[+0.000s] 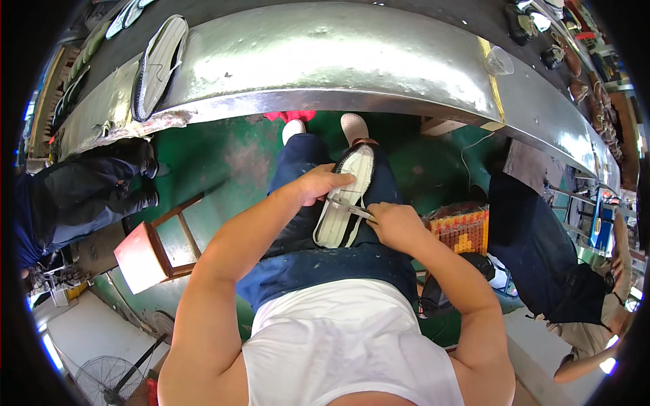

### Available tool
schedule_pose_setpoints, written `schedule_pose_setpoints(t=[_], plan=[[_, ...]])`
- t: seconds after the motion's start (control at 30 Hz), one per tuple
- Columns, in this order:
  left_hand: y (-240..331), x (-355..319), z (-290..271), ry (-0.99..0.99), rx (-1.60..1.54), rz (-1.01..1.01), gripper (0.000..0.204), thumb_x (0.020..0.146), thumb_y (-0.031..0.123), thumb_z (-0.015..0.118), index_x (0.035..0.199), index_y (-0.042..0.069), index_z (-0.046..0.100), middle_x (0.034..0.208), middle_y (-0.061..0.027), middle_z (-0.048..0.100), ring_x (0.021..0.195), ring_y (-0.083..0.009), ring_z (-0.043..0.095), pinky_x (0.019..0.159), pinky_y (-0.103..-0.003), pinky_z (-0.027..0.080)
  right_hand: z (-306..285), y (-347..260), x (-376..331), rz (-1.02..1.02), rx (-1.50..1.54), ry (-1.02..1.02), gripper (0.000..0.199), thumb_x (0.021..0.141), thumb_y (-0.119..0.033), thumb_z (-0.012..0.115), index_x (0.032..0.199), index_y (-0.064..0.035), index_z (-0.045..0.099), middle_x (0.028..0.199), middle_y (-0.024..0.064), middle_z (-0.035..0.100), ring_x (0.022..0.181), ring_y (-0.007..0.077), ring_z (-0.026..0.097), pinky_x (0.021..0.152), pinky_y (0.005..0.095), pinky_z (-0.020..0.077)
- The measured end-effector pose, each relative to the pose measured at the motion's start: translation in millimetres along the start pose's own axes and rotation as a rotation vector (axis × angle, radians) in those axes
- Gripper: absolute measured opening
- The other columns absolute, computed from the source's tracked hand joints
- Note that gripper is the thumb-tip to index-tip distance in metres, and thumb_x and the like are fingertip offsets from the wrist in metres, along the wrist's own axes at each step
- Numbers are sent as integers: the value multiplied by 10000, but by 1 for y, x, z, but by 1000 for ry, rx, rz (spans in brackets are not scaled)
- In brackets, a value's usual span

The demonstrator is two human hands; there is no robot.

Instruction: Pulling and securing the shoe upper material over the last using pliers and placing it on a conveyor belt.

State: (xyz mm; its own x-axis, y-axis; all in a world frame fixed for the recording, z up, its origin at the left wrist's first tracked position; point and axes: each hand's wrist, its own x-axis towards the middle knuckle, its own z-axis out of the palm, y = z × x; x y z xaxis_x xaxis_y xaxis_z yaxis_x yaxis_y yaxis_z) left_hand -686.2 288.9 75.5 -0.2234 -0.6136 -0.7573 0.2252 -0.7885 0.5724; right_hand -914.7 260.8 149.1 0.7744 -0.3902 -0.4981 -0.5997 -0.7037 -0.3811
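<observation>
A shoe (357,169) with a pale underside and a dark rim lies bottom up across my lap, its long axis pointing away from me. My left hand (321,183) grips its left edge, with the thumb resting on the pale surface. In my right hand (398,224) is a metal hand tool that looks like pincers (352,208), held from the right. Its tip lies over the middle of the shoe's underside; whether the jaws have hold of anything is too small to tell.
A long metal-topped bench (325,47) curves ahead of me, with a similar shoe (159,71) on its left part and a clear cup (499,61) at right. A wooden stool (152,257) tips at left. People sit on both sides. A beaded seat cover (462,229) is to the right.
</observation>
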Motion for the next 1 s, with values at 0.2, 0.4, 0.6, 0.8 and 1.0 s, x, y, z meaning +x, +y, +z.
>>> schedule_pose_setpoints(t=[0.2,0.4,0.6,0.8,1.0], plan=[[-11,-9,3,-62,99,140,614,891,289,708,1393,45,453,1272,-114,595,1170,-207,565,1009,-368,440,36,25,-19,79,357,54,251,918,-232,628,1085,-45,617,1001,190,673,938,386,649,801,462,509],[-48,-13,7,-158,-88,372,733,945,218,644,1525,30,237,1432,-111,448,1325,-183,403,1129,-343,304,37,22,-30,25,165,167,166,879,-134,598,989,-11,605,917,186,649,892,380,651,766,449,529],[-76,-1,22,183,169,510,696,944,186,643,1499,9,261,1348,-127,512,1252,-199,478,1081,-340,370,30,3,-40,29,94,-28,175,912,-187,575,953,-20,600,896,168,669,845,311,667,695,418,538],[-97,-20,19,171,608,653,899,922,253,632,1558,31,36,1575,-283,126,1491,-391,110,1196,-412,160,37,81,-7,82,1005,-823,282,944,-290,616,993,-16,658,831,51,672,721,115,655,608,309,528],[-103,-40,16,129,533,458,922,956,140,562,1560,81,-133,1628,-191,-25,1501,-277,63,1192,-343,133,-17,45,-31,205,747,-563,352,985,-324,545,1067,10,621,931,144,685,760,230,688,608,334,552]])
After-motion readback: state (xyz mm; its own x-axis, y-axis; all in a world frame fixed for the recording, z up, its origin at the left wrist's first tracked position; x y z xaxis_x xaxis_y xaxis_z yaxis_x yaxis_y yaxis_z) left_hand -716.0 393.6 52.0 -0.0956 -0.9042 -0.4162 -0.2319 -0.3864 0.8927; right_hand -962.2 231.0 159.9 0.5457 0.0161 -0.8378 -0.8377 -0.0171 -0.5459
